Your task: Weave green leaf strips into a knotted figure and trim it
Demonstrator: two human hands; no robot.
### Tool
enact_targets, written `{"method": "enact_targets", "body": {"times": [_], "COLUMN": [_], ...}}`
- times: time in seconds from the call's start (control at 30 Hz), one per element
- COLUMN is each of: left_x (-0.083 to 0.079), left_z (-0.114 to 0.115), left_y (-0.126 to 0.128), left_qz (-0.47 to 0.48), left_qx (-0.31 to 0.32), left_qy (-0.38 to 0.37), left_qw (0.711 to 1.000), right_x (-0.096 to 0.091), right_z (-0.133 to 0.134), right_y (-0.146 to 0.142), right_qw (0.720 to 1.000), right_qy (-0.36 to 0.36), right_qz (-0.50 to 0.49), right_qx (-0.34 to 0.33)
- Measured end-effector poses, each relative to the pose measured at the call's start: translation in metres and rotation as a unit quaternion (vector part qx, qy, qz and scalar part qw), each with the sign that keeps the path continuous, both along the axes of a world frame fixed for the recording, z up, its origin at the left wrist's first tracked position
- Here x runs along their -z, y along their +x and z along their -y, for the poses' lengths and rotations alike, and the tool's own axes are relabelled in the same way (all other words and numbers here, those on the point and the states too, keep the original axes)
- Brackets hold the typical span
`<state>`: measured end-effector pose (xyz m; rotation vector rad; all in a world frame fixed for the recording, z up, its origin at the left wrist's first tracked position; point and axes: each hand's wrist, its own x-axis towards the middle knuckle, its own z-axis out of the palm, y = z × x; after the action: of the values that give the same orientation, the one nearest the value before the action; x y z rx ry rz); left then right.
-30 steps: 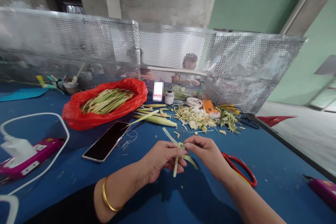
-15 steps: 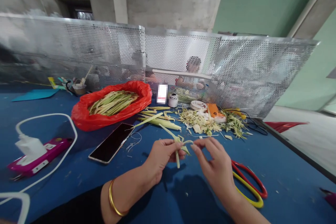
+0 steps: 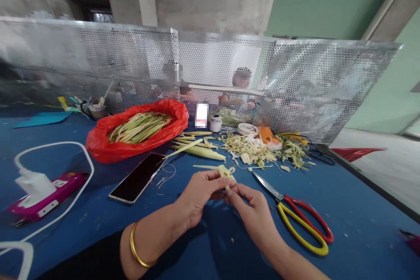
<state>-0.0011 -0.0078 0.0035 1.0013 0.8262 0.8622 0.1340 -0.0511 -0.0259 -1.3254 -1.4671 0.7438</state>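
A small folded piece of pale green leaf strip (image 3: 223,171) is pinched in the fingertips of my left hand (image 3: 207,190), with one narrow tail pointing left and a small loop on top. My right hand (image 3: 252,202) meets the left at the lower end of the strip, thumb and fingers closed on it. Its exact grip is partly hidden by the fingers. To the right of my right hand lie scissors (image 3: 290,210) with one red and one yellow handle, blades pointing up and left. Long green stalks (image 3: 200,152) lie just beyond my hands.
A red plastic bag (image 3: 108,154) of long leaves sits back left. Nearer are a phone (image 3: 136,179) and a purple power strip (image 3: 59,192) with a white cable. Leaf scraps (image 3: 251,151) are heaped back right. A perforated metal screen (image 3: 213,61) borders the table; people sit behind it.
My right hand has moved left and down to the strip, joining my left hand. The folded strip has turned, its tail now pointing left. The scissors' blades have come into view.
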Motion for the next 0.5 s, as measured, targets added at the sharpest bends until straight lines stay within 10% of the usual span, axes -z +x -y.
{"method": "enact_targets", "body": {"times": [0.5], "left_x": [0.0022], "left_z": [-0.0035], "left_y": [-0.0009], "left_qz": [0.029], "left_qx": [-0.037], "left_qy": [-0.032], "left_qw": [0.998], "right_x": [-0.0086], "right_z": [0.0092], "right_y": [-0.0035], "right_qw": [0.991], "right_qy": [0.025], "right_qz": [0.082], "right_qx": [-0.105]}}
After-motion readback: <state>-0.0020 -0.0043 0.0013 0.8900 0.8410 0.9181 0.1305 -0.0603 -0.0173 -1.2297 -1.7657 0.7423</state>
